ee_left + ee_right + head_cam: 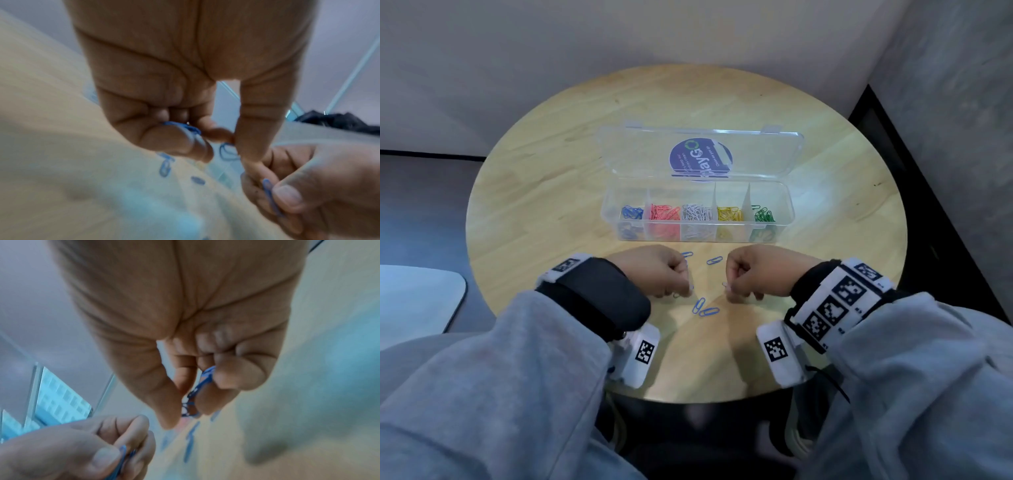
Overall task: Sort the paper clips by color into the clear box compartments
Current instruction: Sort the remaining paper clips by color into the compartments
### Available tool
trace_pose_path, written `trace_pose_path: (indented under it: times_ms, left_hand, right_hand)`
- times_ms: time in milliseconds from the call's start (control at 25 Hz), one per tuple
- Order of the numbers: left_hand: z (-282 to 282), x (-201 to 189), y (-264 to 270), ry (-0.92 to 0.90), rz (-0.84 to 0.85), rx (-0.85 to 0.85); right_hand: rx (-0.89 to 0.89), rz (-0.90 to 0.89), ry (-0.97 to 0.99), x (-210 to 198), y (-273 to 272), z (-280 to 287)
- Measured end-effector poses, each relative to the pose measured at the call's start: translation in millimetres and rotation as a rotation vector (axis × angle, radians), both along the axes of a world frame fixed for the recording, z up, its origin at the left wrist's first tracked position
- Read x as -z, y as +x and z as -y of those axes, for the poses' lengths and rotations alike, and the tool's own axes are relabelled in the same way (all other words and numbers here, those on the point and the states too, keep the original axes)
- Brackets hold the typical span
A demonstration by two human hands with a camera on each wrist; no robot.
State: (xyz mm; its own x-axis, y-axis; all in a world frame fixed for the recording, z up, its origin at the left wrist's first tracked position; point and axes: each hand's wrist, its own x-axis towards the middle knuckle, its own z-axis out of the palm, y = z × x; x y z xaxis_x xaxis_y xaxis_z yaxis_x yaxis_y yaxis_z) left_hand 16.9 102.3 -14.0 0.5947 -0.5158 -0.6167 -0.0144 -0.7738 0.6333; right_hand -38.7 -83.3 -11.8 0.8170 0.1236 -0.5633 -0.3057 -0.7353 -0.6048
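The left hand curls its fingers around blue paper clips; the right hand likewise pinches blue clips. Between the two fists, loose blue clips lie on the round table. Beyond the knuckles sits the open clear box, colours already separated.

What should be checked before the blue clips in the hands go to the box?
1. Left hand grips blue clips: ok.
2. Right hand pinches blue clips: ok.
3. Clear box lid open: ok.
4. Blue compartment, at the box's left end, holds only blue: ok.
5. Table cleared of loose clips: not ok, several blue loose clips remain.
6. Exact count of clips in each hand: cannot tell.
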Motion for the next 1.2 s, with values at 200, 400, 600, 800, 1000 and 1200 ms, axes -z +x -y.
trace_pose_path:
  times_ms: [200,400,600,800,1000,1200]
  left_hand:
    - [-4,-26,11,-0.434,-0.214,-0.524]
    - [-5,-25,13,-0.433,-0.243,-0.695]
    - [-2,-5,11,0.028,0.114,-0.272]
    - [8,5,4,0.231,0.396,-0.028]
    - [9,14,9,0.25,0.437,-0.003]
    - [10,16,7,0.25,0.452,-0.022]
  right_hand:
    - [0.405,-0.044,0.548,-6,6,5]
    - [0.618,-0.094,0.68,-13,9,2]
    - [0.309,0.055,0.13,1,8,0]
    - [0.065,0.104,-0.119,4,4,-5]
    - [-0.003,0.105,-0.252,11,5,-9]
    - [-0.077,0.126,-0.31,17,4,-16]
